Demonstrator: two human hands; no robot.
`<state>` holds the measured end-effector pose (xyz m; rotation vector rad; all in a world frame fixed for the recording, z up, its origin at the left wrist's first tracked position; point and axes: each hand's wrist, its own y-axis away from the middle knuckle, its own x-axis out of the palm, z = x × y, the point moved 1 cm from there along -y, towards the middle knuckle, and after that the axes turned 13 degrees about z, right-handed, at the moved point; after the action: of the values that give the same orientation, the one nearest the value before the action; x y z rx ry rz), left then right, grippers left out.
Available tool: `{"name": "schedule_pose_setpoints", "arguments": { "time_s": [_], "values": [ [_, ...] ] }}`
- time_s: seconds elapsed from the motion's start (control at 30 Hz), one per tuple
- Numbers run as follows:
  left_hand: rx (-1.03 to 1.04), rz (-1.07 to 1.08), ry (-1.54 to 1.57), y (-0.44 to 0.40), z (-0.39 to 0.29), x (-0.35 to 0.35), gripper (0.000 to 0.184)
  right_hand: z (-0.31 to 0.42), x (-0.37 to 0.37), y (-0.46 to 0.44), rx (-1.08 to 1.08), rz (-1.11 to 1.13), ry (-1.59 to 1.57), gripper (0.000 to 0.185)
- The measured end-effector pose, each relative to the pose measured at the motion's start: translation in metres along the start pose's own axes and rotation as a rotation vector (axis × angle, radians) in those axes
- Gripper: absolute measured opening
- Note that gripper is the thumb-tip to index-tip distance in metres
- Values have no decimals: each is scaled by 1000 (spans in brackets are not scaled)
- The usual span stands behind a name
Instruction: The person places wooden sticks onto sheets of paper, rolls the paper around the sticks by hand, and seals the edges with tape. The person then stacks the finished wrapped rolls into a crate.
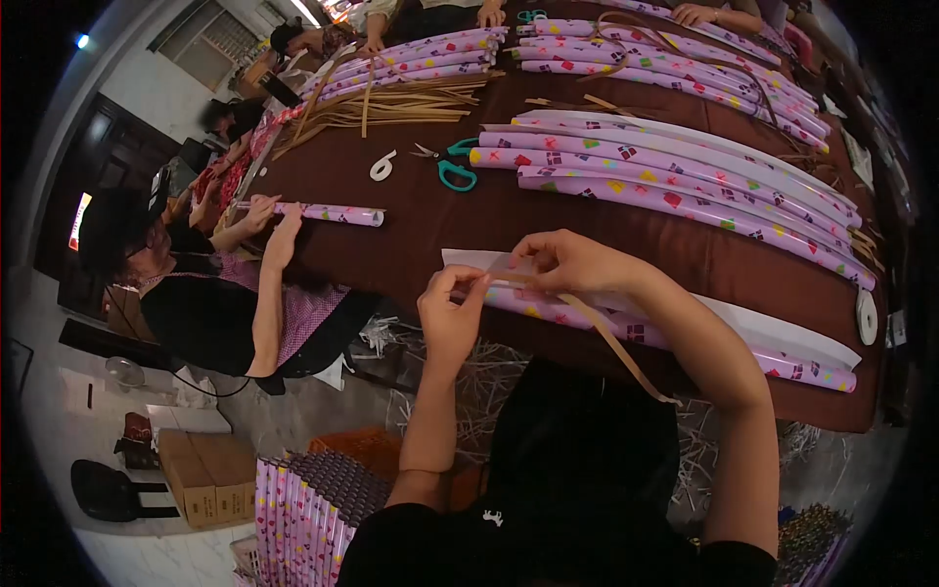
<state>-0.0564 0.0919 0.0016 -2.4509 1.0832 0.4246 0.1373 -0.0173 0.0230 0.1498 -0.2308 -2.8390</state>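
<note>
— How do the hands stand in the head view?
— The left hand (452, 303) pinches a tan strip (618, 346) between thumb and forefinger.
— And the right?
— The right hand (567, 262), at two o'clock from it, has thumb and fingertips drawn together at the strip; probably a pinch too, though the tips are too dim to be sure.
— Where is the strip?
— Over the purple roll (641, 332), its tail trailing to four o'clock. The roll lies at the near edge of the table (411, 235), its white flap (782, 328) showing.
— Anything around?
— Scissors (445, 159) at eleven, tape (382, 166) at ten, stacked rolls (675, 186) at two. Also near ten, a co-worker's hand (284, 240) touches another roll (342, 214).
</note>
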Motion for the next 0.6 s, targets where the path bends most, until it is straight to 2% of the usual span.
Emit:
{"name": "schedule_pose_setpoints", "arguments": {
  "time_s": [0.07,0.23,0.33,0.4,0.5,0.6],
  "values": [
    [4,-4,-25,-4,26,-13,7,-5,0,-4,-17,-19,-13,18],
    [-37,-9,-97,-21,38,-33,9,-3,0,-2,-22,-27,-164,24],
    [-115,35,-73,-26,39,-38,8,1,1,-2,13,-91,-102,23],
    [-148,37,-18,-27,39,-38,7,-1,-1,-3,-68,-170,50,20],
    [-187,35,99,-29,45,-37,6,-12,-6,-9,-141,-178,174,19],
    [-203,46,187,-37,53,-38,6,-10,-3,-9,-31,-172,191,16]
  ]
}}
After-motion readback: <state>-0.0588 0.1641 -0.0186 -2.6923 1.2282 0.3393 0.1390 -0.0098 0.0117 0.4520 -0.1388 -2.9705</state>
